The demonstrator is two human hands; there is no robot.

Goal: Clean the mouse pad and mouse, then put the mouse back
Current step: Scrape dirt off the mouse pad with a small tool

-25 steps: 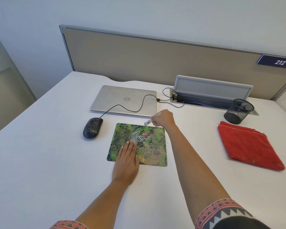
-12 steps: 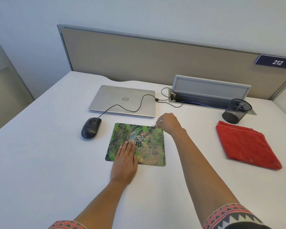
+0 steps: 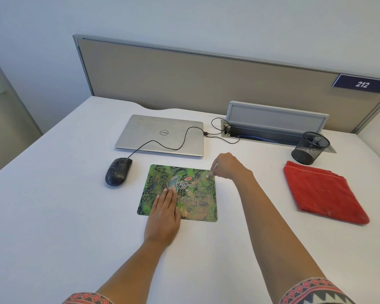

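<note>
A green patterned mouse pad (image 3: 198,189) lies flat on the white desk (image 3: 53,216), with brownish stains on its near right part. My left hand (image 3: 164,216) rests palm down on the pad's near left edge, fingers together. My right hand (image 3: 227,166) hovers at the pad's far right corner, fingertips pinched on a small white object (image 3: 209,177) that touches the pad. A dark, speckled wired mouse (image 3: 118,171) sits on the desk left of the pad, apart from both hands.
A closed silver laptop (image 3: 160,134) lies behind the pad, the mouse cable (image 3: 173,145) running across its lid. A folded red cloth (image 3: 323,193) and a black mesh pen cup (image 3: 309,148) are at the right. An open cable tray (image 3: 276,126) sits against the partition.
My right hand has come down from just beyond the pad's far edge onto its far right corner, with the small white object. My left hand and the mouse have stayed put.
</note>
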